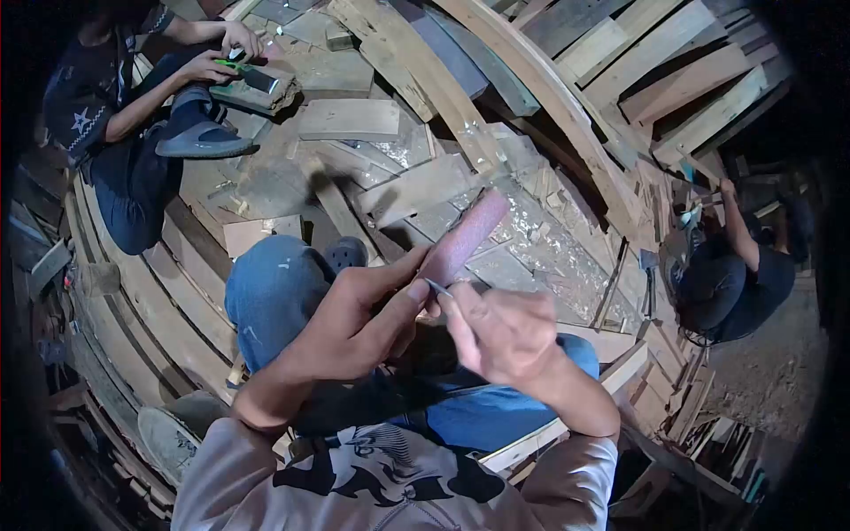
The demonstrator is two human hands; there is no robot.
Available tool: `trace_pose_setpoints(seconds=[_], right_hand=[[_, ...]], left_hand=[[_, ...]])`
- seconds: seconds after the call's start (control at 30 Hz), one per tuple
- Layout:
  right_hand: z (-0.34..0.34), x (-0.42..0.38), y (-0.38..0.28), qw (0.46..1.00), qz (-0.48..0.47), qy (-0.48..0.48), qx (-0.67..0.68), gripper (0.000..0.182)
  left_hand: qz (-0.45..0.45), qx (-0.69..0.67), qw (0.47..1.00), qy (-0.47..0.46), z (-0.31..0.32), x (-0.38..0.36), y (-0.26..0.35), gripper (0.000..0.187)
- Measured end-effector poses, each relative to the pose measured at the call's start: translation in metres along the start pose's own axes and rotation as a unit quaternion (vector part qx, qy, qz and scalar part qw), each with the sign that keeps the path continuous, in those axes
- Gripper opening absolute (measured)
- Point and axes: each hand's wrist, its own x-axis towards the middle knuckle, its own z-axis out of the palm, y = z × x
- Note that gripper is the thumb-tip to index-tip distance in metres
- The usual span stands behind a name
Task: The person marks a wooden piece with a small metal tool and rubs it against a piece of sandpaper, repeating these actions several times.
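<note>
Above and between the knees [274,296], we found the left hand [359,323] closed on the lower end of a pinkish bar [469,232], its thumb laid along the near side and its other fingers partly hidden. The bar slanted up and away, its far end free. We found the right hand [509,332], somewhat blurred, curled narrowly about a thin tool [437,288] whose tip met, or nearly met, the bar just beside the left thumb; contact could not be confirmed.

We judged the bar stiff and fairly light, dry-looking rather than slippery, and not readily broken. The lower end appeared the sound place to take hold, with the thumb kept clear of the tip.

Beyond the bar, we noted a pale board [350,119] among scraps on the littered floor [266,181], and a long curved timber [540,80] beside stacked planks [673,53].

At upper left, a seated co-worker [102,124] held a green-handled tool [232,66]. Farther off at right, we recorded another person [748,283] crouched with an arm raised; what that person held was too small to tell.
</note>
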Motion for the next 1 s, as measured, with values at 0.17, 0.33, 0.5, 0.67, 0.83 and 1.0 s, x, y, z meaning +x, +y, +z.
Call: trace_pose_setpoints(seconds=[0.17,0.33,0.5,0.67,0.83,1.0], right_hand=[[-0.01,0.007,0.004,0.997,0.026,-0.026,-0.067,0.025],[-0.02,0.022,0.021,0.992,0.081,0.009,-0.094,0.006],[-0.013,0.008,0.026,0.996,0.007,-0.018,-0.087,0.039],[0.003,-0.009,0.009,0.999,-0.036,-0.004,0.01,0.043],[0.0,-0.004,0.012,0.997,-0.043,0.032,-0.053,0.04],[-0.011,0.004,0.029,0.995,-0.034,0.033,-0.087,0.049]], left_hand=[[-0.022,0.025,0.999,-0.033,-0.004,0.001,0.003,0.037],[-0.021,-0.005,1.0,-0.016,0.0,-0.004,0.005,0.04],[-0.041,-0.003,0.999,-0.027,-0.005,-0.002,0.004,0.043],[-0.037,-0.015,0.999,-0.022,-0.005,0.003,0.006,0.044],[-0.059,-0.009,0.998,-0.021,-0.005,-0.001,0.01,0.045],[-0.047,-0.003,0.999,0.005,0.003,-0.005,0.009,0.033]])
